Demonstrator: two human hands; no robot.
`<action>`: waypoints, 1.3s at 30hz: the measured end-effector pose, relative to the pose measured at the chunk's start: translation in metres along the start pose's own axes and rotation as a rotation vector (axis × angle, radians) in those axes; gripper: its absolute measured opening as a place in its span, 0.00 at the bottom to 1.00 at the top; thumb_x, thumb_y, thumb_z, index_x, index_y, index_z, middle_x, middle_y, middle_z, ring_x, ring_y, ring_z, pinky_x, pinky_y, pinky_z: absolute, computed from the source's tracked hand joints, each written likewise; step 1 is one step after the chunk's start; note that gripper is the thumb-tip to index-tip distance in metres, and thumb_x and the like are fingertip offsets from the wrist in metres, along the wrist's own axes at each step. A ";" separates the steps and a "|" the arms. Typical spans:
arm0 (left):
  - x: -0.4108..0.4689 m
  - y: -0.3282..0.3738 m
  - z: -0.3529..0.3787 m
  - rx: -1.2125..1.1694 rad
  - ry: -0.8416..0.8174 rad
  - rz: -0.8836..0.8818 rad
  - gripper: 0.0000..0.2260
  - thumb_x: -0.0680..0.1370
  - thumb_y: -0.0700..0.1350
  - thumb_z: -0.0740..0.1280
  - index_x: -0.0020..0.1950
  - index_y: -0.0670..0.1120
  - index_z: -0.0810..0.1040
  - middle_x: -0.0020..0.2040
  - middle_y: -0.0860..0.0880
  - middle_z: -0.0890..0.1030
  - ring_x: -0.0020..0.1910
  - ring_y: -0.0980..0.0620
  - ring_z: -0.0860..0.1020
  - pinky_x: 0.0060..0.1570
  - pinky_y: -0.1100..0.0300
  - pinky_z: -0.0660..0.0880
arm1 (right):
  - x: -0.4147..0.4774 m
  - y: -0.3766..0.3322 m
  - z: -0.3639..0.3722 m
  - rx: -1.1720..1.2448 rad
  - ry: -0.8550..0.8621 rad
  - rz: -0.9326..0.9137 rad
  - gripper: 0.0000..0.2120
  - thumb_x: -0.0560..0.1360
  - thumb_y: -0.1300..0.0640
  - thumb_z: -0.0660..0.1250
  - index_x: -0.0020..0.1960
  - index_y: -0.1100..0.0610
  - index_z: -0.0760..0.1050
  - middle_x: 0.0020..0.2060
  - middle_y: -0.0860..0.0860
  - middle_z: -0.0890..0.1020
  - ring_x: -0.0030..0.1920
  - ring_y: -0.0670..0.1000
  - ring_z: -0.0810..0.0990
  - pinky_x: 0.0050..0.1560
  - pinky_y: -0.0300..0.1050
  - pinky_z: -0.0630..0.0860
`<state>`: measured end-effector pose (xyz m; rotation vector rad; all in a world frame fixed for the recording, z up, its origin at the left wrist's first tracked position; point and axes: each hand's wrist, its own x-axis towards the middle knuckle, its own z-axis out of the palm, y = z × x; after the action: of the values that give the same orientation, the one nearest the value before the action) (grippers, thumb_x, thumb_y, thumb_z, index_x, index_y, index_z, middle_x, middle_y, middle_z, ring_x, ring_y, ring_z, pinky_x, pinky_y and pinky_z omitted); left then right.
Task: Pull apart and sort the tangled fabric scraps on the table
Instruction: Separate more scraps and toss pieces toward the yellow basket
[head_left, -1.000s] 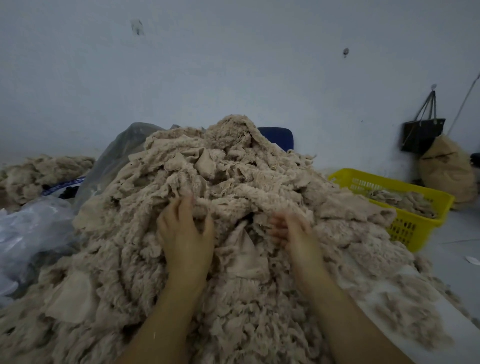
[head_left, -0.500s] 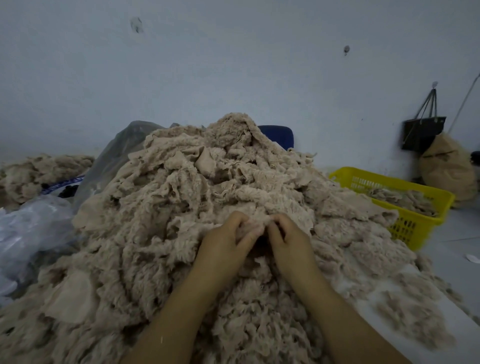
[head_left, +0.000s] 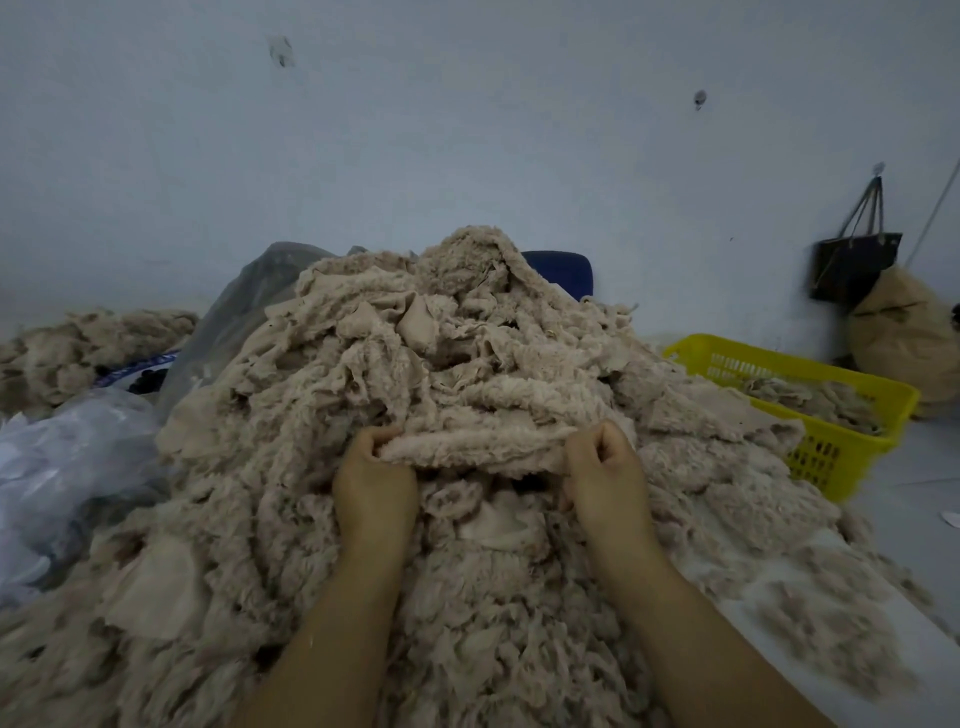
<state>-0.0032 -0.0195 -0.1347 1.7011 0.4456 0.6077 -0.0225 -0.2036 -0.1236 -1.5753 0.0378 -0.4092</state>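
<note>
One large heap of beige, fleecy fabric scraps (head_left: 467, 364) is piled on the white counter (head_left: 743, 582) and fills most of the view. Two bare hands are seen against its near slope. The left hand (head_left: 374, 483) and the right hand (head_left: 605, 473) are set apart, and one long strip of fleecy beige fabric (head_left: 478, 452) is stretched between them. The grip of each hand is closed, fingers curled round one end of the strip.

Right of the heap, one yellow perforated plastic basket (head_left: 823, 460) is placed, and a few more beige scraps are held in it. Left of the heap two plastic bags are found: one clear and crumpled (head_left: 67, 457), one grey (head_left: 249, 301) leaning against the heap's flank. Beyond them a second, smaller pile of beige scraps (head_left: 78, 348) is seen.

Behind the heap's peak, one dark blue rounded chair back (head_left: 563, 270) is partly hidden. The room is closed off by a pale blue-grey wall (head_left: 467, 130), marked in two spots. On it, far right of the heap, one black handbag (head_left: 852, 265) is hung above one tan sack (head_left: 904, 343).
</note>
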 end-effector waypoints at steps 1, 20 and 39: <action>-0.001 0.000 0.000 -0.040 0.023 -0.014 0.16 0.77 0.32 0.61 0.52 0.52 0.78 0.43 0.48 0.82 0.35 0.52 0.77 0.28 0.63 0.72 | 0.002 0.000 -0.002 0.000 0.064 0.003 0.15 0.79 0.59 0.61 0.37 0.54 0.59 0.29 0.50 0.64 0.29 0.49 0.60 0.31 0.46 0.60; -0.034 0.019 0.002 0.613 -0.867 0.692 0.26 0.73 0.56 0.64 0.72 0.57 0.68 0.58 0.62 0.68 0.58 0.60 0.63 0.59 0.60 0.61 | 0.016 -0.005 -0.008 0.820 -0.067 0.280 0.24 0.86 0.51 0.47 0.47 0.62 0.76 0.34 0.55 0.83 0.34 0.52 0.83 0.34 0.42 0.80; 0.008 0.014 -0.018 -0.416 0.243 -0.326 0.14 0.80 0.34 0.58 0.63 0.36 0.76 0.43 0.41 0.80 0.33 0.49 0.74 0.29 0.60 0.72 | 0.004 -0.011 -0.017 0.138 -0.057 0.132 0.23 0.77 0.56 0.55 0.23 0.49 0.68 0.19 0.44 0.67 0.22 0.46 0.62 0.25 0.40 0.59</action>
<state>-0.0082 -0.0034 -0.1169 1.1341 0.7003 0.6185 -0.0262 -0.2204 -0.1118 -1.4385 0.0684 -0.2582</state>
